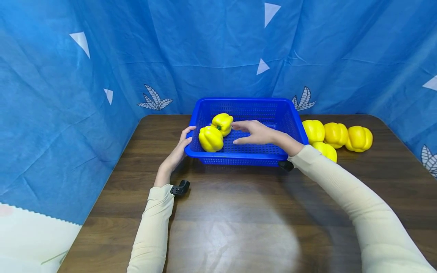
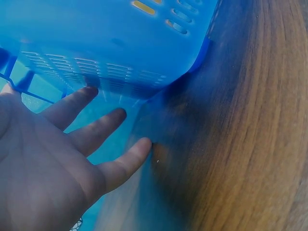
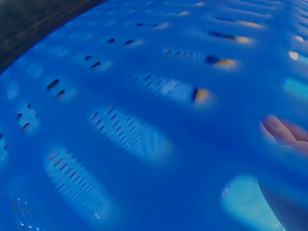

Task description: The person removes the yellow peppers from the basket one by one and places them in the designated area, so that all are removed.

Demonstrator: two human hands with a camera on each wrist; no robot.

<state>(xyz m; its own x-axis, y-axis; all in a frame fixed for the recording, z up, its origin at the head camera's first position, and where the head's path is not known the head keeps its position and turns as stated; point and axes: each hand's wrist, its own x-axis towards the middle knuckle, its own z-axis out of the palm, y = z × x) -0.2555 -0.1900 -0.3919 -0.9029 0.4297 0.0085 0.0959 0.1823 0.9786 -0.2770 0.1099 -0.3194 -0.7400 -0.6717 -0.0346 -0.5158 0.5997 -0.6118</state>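
Note:
A blue plastic basket (image 1: 239,155) with slotted walls stands on the table. Two yellow bell peppers (image 1: 211,139) lie against each other at its left end inside. My left hand (image 1: 175,153) holds the basket's left rim; the left wrist view shows some of its fingers (image 2: 101,130) spread below the rim beside the outer wall. Over the inside of the basket, my right hand (image 1: 256,132) has its thumb and fingers apart with nothing between them, just right of the peppers. In the right wrist view, the blue wall hides most of that hand except some fingers (image 3: 284,132).
Several more yellow bell peppers (image 1: 336,135) sit in a cluster right of the basket, one partly behind the right sleeve (image 1: 345,189). A brown wooden table (image 1: 222,220) lies under everything. Blue patterned cloth (image 1: 211,45) hangs behind and at the sides.

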